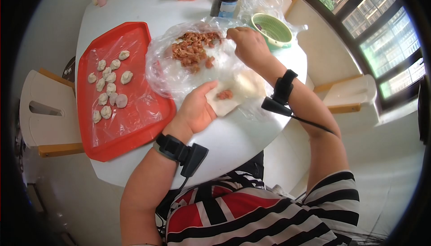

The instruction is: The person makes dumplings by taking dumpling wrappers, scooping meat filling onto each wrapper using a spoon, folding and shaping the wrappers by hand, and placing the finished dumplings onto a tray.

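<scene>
Wrapper [221,107] at frame centre sits lightly gripped in the left hand [197,109], and I judge that a tilt there could slide its dab of filling [224,95] off. Near upper centre, the right hand [249,46] looks bunched closed, holding what I can't tell; dragging it could snag the clear plastic [157,69] and scatter the minced meat [188,52].

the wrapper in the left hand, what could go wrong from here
The wrapper could tip in the left hand, letting the dab of filling slide off. The loose, crumpled plastic around the meat pile might snag on the right hand beside it. Several dumplings sit crowded on the red tray, so they may stick together.
</scene>
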A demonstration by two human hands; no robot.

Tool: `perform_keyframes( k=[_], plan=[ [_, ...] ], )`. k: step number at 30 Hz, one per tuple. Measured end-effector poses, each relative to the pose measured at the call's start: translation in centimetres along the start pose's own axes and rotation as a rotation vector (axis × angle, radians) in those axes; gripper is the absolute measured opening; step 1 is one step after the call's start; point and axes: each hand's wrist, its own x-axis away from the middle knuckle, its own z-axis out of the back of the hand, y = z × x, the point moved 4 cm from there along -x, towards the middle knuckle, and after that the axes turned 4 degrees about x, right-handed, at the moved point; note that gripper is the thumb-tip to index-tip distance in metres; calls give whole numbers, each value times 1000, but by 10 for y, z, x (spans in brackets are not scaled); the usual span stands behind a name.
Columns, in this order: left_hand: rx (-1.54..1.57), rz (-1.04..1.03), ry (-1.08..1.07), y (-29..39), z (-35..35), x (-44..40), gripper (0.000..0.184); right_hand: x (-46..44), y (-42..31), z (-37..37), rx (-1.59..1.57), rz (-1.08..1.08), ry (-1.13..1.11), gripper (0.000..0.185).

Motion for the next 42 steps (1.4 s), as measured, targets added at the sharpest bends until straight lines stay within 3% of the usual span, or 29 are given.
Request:
perform_keyframes(
  k=[8,15,21,24,27,33,37,40,42],
  plan=[
    [-6,-11,-4,1,-4,2,43,-3,9,-2,-85,-198,-74,32],
    [4,-11,-29,4,-1,0,45,-4,26,-27,-141,-264,-109,27],
    [17,-43,-36,8,1,-1,45,6,50,-29,-457,-426,-198,19],
    [34,-77,-30,11,-1,0,43,20,57,-28,-807,-668,-343,13],
    [54,-112,-3,13,3,-1,40,26,49,-6,-930,-702,-374,15],
    [55,-166,-6,18,-8,4,45,54,16,41,-998,-552,-374,13],
    [74,-185,73,18,-8,5,46,79,-2,50,-933,-362,-177,14],
    [145,-157,32,20,-6,3,35,91,-19,65,-313,131,32,33],
    [148,-173,7,19,-4,2,35,100,-20,60,-269,191,104,34]
  ],
)
